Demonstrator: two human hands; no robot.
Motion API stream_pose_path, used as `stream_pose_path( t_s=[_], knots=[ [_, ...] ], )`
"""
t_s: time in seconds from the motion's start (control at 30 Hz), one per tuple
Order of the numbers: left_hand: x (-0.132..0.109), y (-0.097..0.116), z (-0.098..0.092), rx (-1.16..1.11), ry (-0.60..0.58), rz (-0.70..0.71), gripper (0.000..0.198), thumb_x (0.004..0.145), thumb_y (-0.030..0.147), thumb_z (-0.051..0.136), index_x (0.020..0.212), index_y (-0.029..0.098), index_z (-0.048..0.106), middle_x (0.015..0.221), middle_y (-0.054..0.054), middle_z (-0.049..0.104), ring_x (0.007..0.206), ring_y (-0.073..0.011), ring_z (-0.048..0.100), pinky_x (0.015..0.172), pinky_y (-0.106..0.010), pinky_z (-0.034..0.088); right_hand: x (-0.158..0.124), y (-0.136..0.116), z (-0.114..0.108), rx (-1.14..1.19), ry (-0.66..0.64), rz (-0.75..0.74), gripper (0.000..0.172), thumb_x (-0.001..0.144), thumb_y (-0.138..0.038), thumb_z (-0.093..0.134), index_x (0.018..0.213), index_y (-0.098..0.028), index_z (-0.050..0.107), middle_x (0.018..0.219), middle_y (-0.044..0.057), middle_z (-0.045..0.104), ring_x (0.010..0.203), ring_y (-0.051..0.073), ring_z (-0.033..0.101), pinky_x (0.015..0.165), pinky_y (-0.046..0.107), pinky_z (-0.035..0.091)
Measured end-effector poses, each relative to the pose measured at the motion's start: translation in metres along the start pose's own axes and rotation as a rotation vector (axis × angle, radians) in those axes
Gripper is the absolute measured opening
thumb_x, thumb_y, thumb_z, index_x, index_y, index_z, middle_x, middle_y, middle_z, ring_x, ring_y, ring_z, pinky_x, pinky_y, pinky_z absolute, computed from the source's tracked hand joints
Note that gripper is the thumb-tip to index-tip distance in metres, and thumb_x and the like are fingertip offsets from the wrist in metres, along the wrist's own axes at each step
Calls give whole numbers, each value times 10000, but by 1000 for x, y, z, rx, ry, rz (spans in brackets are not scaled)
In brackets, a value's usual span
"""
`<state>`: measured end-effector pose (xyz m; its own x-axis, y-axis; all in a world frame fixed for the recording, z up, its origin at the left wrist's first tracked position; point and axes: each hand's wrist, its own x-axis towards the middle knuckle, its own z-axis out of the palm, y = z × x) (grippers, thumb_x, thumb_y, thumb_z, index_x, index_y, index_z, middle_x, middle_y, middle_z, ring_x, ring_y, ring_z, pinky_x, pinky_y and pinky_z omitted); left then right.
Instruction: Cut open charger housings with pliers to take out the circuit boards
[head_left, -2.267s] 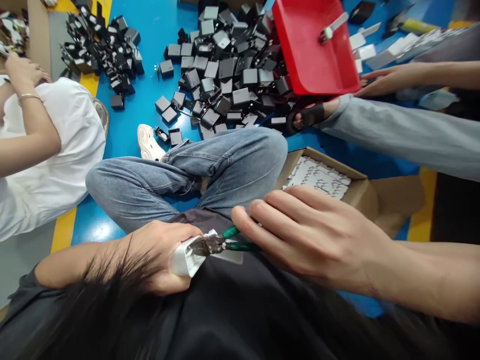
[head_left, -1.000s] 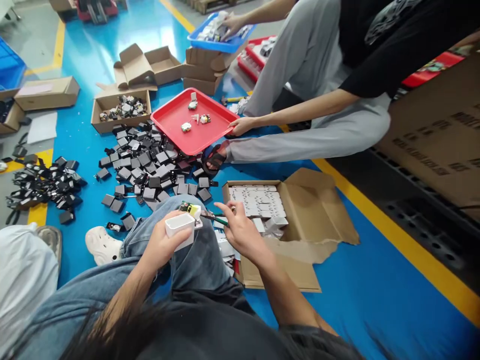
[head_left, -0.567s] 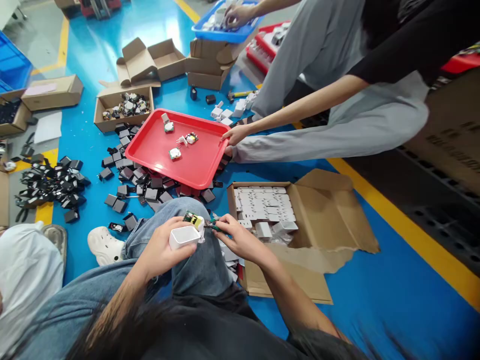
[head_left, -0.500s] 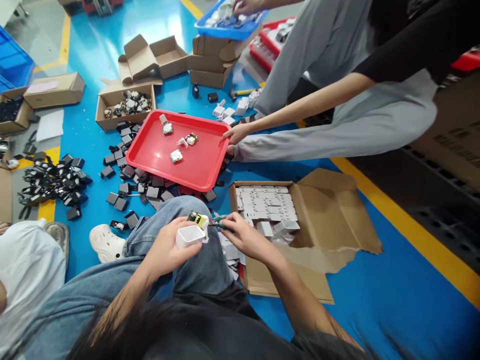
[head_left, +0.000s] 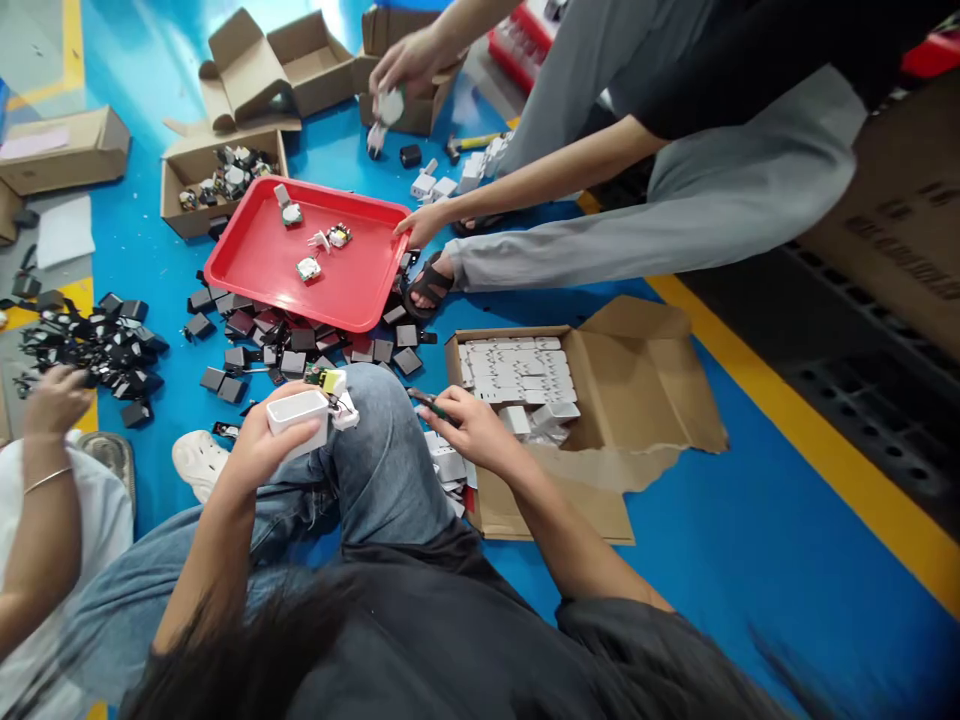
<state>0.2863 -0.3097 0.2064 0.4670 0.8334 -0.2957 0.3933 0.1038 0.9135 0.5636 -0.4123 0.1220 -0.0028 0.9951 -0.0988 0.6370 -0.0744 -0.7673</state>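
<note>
Your left hand (head_left: 256, 447) has its fingers clamped around the white case (head_left: 297, 407), the circuit board (head_left: 328, 380) already outside it; your right hand (head_left: 477, 430) grips the pliers (head_left: 431, 404), apart from both.

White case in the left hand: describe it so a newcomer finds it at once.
Find the big red tray over the dark blocks. Below it, beside the denim knee, the left hand grips the white case. Unlike the white pieces packed in the carton, it is held up, open rim showing, with a circuit board beside it.
</note>
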Motion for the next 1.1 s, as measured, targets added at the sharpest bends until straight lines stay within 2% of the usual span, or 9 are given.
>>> stream_pose_path(
  t_s=[0.1,0.23,0.37,0.47,0.53,0.63,0.9,1.0,1.1],
  knots=[
    [28,-4,-11,-88,113,-30,499,677,397,735,1097,142,646,1091,-90,690,968,-249,644,808,-306,507,0,17,2,33,50,81,439,935,-496,430,667,-170,553,760,30,479,695,147,509,658,281,403],
    [120,2,-20,-238,266,32,415,623,322,723,989,129,685,894,-38,710,814,-210,654,713,-289,522,-7,37,25,68,63,158,478,915,-563,407,670,-182,557,719,29,490,717,170,535,669,289,416],
    [206,1,-21,-263,309,2,233,751,269,670,926,115,679,849,-37,689,801,-181,647,744,-301,531,-13,53,51,90,69,217,518,903,-604,371,710,-185,605,760,56,562,770,203,569,706,318,461],
    [228,-17,-22,-256,355,-51,252,876,317,608,1039,126,627,1005,-61,662,880,-176,641,779,-356,550,-13,66,61,84,47,247,523,896,-604,368,716,-184,623,758,59,579,738,202,587,664,318,486],
    [221,-35,-27,-243,396,-64,307,903,346,582,1132,142,588,1121,-79,631,951,-189,628,823,-400,552,-8,73,64,80,29,265,503,903,-585,357,759,-188,631,795,59,596,710,188,598,605,291,489],
    [188,-65,-39,-228,453,-66,359,908,355,573,1206,156,555,1204,-93,600,1017,-213,611,868,-437,541,12,84,68,39,-1,315,438,905,-518,370,782,-184,625,811,58,600,662,170,596,548,258,464],
    [44,-146,-57,-176,469,-175,337,828,368,675,1064,133,624,1040,-77,674,918,-199,649,835,-407,538,85,93,90,-163,-54,391,299,886,-358,442,782,-162,643,873,120,678,861,223,614,699,256,414],
    [6,-153,-52,-142,458,-169,507,663,399,803,1072,154,631,1005,-83,697,933,-232,654,877,-401,502,92,89,97,-187,-86,409,280,863,-359,490,813,-160,681,907,141,696,852,232,623,678,264,413],
    [-8,-137,-41,-107,416,-88,583,630,390,822,1140,217,599,1095,-59,672,988,-216,633,921,-360,470,86,85,99,-182,-92,405,291,854,-385,512,829,-173,710,853,136,707,799,235,630,660,279,432]
  ],
)
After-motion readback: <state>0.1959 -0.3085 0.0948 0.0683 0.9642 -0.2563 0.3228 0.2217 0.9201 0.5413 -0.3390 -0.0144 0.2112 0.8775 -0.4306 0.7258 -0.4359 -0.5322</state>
